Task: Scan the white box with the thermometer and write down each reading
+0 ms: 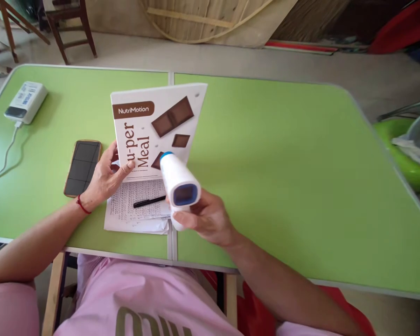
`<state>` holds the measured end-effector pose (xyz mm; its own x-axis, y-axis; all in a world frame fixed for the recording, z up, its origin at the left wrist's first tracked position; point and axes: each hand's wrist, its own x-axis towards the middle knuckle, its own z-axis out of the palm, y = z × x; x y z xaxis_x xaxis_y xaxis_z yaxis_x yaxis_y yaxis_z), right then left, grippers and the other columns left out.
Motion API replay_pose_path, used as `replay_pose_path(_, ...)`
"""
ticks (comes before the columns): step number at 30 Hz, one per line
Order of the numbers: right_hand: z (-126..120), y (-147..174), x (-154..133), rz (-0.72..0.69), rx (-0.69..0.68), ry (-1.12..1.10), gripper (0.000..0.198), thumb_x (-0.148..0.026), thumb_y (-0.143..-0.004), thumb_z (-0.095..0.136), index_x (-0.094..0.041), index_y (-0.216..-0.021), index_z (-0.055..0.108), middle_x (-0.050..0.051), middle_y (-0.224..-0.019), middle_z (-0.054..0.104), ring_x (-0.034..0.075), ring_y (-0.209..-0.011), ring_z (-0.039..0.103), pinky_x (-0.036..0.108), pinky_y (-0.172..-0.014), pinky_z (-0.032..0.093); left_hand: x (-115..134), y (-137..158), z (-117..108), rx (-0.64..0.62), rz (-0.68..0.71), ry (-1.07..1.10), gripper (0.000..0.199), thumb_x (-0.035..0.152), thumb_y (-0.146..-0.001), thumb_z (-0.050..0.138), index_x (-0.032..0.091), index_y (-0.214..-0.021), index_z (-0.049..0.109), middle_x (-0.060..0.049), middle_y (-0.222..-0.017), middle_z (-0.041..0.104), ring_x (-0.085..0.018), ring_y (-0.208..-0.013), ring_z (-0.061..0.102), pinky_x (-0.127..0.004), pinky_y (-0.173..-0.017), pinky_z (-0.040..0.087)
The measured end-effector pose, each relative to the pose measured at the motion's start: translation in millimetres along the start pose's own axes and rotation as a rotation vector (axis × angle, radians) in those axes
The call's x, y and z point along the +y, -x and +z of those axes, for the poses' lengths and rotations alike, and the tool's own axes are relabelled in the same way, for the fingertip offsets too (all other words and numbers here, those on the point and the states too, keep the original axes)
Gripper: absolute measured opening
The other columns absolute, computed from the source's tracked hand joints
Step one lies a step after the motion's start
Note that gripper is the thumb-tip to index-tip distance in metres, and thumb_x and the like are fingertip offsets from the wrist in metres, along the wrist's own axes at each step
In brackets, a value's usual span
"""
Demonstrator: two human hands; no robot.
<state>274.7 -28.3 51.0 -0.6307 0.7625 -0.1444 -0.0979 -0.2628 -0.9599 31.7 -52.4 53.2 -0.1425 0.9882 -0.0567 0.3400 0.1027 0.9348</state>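
Observation:
My left hand [107, 175] grips the lower left edge of a white NutriMotion box [133, 135], thumb on its front face. Brown chocolate pieces and the word "Meal" are printed on that face, which is turned toward me. In my right hand [208, 217] is a white infrared thermometer [180, 179], held by its handle in front of the box's lower right part. Its small blue-framed screen looks dark and faces me, while the blue-rimmed far end points at the box. Beneath them lie handwritten sheets [126, 214] with a black pen [149, 202] on top.
A dark-screened phone [83, 168] lies left of my left hand. Farther left, a white power bank [26, 101] has a cable plugged in. A metal seam [172, 242] crosses the green table [283, 186]. Past its far edge stands a wooden chair [68, 28].

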Motion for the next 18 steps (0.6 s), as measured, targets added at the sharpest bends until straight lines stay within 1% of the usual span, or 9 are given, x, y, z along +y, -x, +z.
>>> replay_pose_path(3, 8, -3, 6, 0.081, 0.030, -0.020, 0.028, -0.039, -0.071, 0.076, -0.019, -0.085, 0.062, 0.001, -0.073, 0.062, 0.010, -0.058, 0.053, 0.022, -0.050, 0.045, -3, 0, 0, -0.048, 0.002, 0.031, 0.048, 0.051, -0.092, 0.059, 0.019, -0.127, 0.052, -0.012, -0.119, 0.063, -0.024, -0.101, 0.065, -0.032, -0.073, 0.058)
replay_pose_path(7, 8, -6, 12, 0.115, 0.097, -0.038, 0.031, -0.044, -0.070, 0.076, -0.019, -0.083, 0.062, 0.000, -0.069, 0.058, 0.011, -0.059, 0.050, 0.023, -0.051, 0.043, -4, 0, -1, -0.063, 0.015, 0.023, 0.046, 0.052, -0.093, 0.056, 0.020, -0.126, 0.052, -0.012, -0.117, 0.063, -0.025, -0.104, 0.063, -0.033, -0.073, 0.058)
replay_pose_path(10, 7, -6, 13, 0.159, 0.064, -0.086, 0.034, -0.048, -0.070, 0.077, -0.019, -0.082, 0.063, 0.000, -0.070, 0.057, 0.011, -0.060, 0.050, 0.023, -0.052, 0.044, -5, 0, -1, -0.055, 0.006, -0.029, 0.051, 0.053, -0.090, 0.061, 0.018, -0.126, 0.051, -0.013, -0.117, 0.063, -0.025, -0.102, 0.063, -0.031, -0.068, 0.057)
replay_pose_path(13, 7, -6, 12, 0.197, 0.032, -0.130, 0.038, -0.051, -0.070, 0.076, -0.019, -0.084, 0.063, 0.002, -0.076, 0.059, 0.011, -0.063, 0.052, 0.024, -0.055, 0.046, -5, 0, -1, -0.064, 0.001, -0.056, 0.055, 0.053, -0.086, 0.066, 0.018, -0.127, 0.050, -0.013, -0.117, 0.062, -0.024, -0.100, 0.062, -0.030, -0.066, 0.055)
replay_pose_path(15, 7, -6, 12, 0.212, 0.012, -0.143, 0.039, -0.052, -0.071, 0.077, -0.019, -0.087, 0.063, 0.002, -0.079, 0.060, 0.012, -0.065, 0.054, 0.024, -0.058, 0.048, -5, 0, -2, -0.065, 0.004, -0.070, 0.055, 0.052, -0.087, 0.065, 0.019, -0.127, 0.050, -0.012, -0.115, 0.063, -0.024, -0.099, 0.062, -0.029, -0.065, 0.054)
replay_pose_path(18, 6, -6, 11, 0.228, -0.032, -0.166, 0.039, -0.052, -0.072, 0.076, -0.019, -0.088, 0.061, 0.001, -0.076, 0.057, 0.012, -0.066, 0.053, 0.026, -0.060, 0.049, -5, 1, -3, -0.054, -0.011, -0.120, 0.056, 0.055, -0.086, 0.065, 0.018, -0.126, 0.051, -0.012, -0.112, 0.063, -0.022, -0.091, 0.061, -0.030, -0.065, 0.053)
